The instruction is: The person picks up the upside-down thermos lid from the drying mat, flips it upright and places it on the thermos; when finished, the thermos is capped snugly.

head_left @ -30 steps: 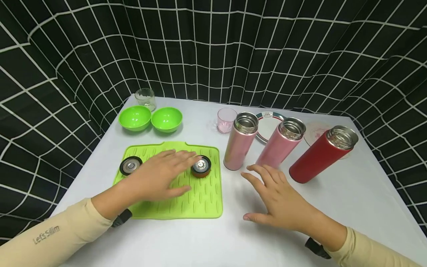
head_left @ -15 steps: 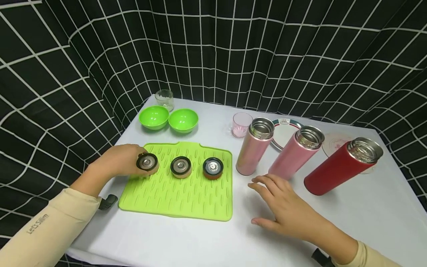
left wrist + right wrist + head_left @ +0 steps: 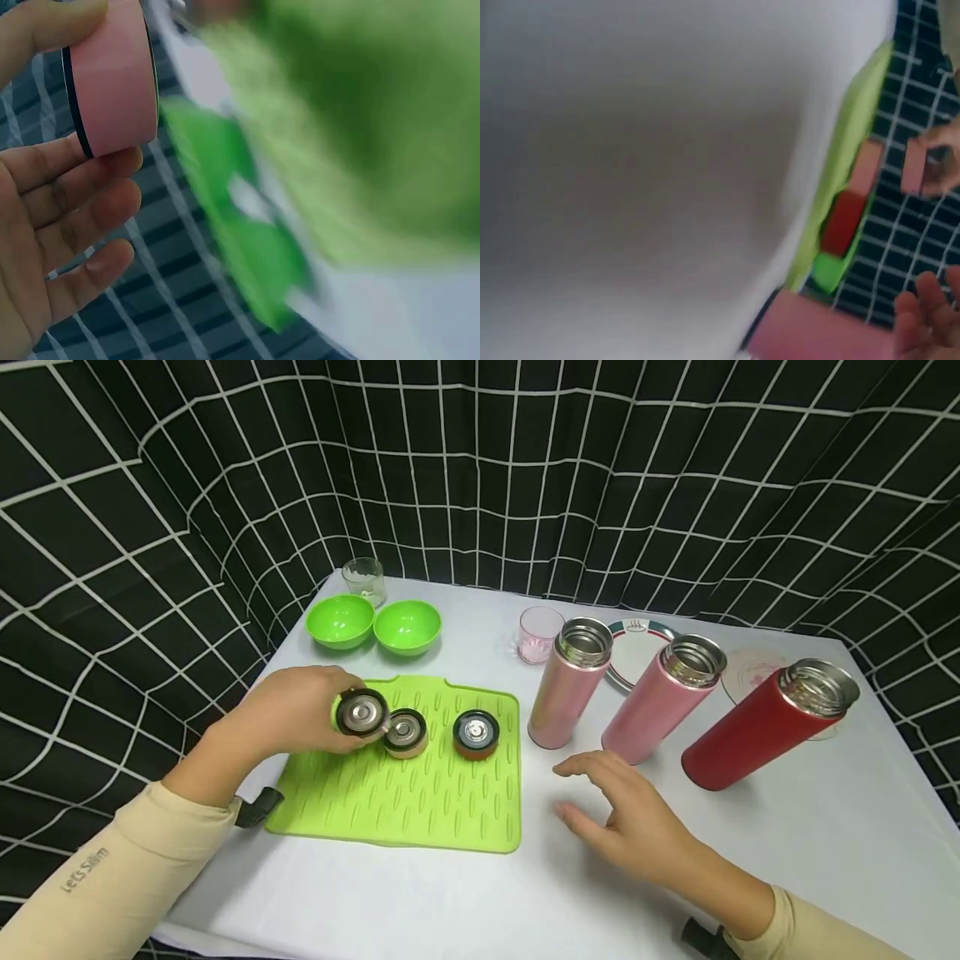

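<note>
Between thumb and fingers my left hand [image 3: 296,710] holds a pink bottle lid [image 3: 112,79], its dark-rimmed metal underside facing up in the head view. It is raised over the left part of the green mat [image 3: 450,810]. A second pink lid [image 3: 406,732] and a red lid [image 3: 476,732] lie on the mat, undersides up. My right hand [image 3: 637,822] hovers above the white table, fingers loosely bent and holding nothing. Just beyond it stand two uncapped pink bottles [image 3: 566,689] and, farther right, an uncapped red bottle [image 3: 757,731].
Two green bowls [image 3: 341,622] and a clear glass [image 3: 364,581] stand at the back left. A pink glass [image 3: 539,635], a rimmed plate [image 3: 626,653] and a clear dish [image 3: 738,672] are behind the bottles. A black gridded cloth [image 3: 480,468] encloses the table.
My left hand went from over the mat's middle to the lid at its left, then lifted that lid and brought it rightward. The right hand stays near the bottles, its thumb closer to the fingers.
</note>
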Demonstrator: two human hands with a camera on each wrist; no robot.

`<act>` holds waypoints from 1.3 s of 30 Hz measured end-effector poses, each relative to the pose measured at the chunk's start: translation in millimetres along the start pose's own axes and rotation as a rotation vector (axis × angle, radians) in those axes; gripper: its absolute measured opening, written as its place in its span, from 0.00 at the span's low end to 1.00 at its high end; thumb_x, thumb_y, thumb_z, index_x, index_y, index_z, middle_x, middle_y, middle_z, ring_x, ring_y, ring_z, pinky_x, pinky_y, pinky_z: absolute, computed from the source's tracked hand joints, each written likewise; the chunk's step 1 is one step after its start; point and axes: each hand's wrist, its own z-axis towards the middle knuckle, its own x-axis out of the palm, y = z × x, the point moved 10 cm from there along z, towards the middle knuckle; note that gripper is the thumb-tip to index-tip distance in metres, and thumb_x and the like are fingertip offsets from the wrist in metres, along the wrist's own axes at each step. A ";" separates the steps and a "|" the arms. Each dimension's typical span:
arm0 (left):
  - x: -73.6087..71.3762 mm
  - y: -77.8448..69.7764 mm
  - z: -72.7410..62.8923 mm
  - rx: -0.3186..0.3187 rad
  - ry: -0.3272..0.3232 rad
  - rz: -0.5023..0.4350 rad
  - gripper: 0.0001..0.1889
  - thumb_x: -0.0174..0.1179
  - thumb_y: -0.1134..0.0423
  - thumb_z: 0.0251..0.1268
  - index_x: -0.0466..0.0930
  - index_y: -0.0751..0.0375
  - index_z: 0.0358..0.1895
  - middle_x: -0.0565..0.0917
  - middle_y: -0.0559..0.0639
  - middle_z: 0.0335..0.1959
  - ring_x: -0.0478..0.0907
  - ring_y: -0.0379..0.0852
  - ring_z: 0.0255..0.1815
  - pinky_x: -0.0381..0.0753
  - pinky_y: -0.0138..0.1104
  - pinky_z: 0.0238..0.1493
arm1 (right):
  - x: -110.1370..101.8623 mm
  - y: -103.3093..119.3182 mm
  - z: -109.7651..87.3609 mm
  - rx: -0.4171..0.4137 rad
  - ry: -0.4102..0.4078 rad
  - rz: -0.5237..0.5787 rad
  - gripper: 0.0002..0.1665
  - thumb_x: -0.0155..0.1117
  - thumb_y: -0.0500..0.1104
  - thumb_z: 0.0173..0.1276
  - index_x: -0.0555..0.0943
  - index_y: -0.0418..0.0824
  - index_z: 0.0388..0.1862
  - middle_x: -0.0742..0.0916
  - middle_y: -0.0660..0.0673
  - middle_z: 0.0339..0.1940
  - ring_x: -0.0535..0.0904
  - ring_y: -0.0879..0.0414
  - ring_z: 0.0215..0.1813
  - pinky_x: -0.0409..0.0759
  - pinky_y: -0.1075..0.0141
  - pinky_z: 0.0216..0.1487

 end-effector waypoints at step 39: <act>-6.5 -177.9 50.2 0.272 -0.180 -0.871 0.33 0.80 0.48 0.41 0.80 0.49 0.56 0.81 0.34 0.44 0.75 0.37 0.39 0.81 0.37 0.34 | -60.2 74.3 16.6 -0.515 -0.555 -0.162 0.21 0.63 0.46 0.68 0.78 0.29 0.47 0.81 0.31 0.47 0.79 0.40 0.47 0.78 0.61 0.50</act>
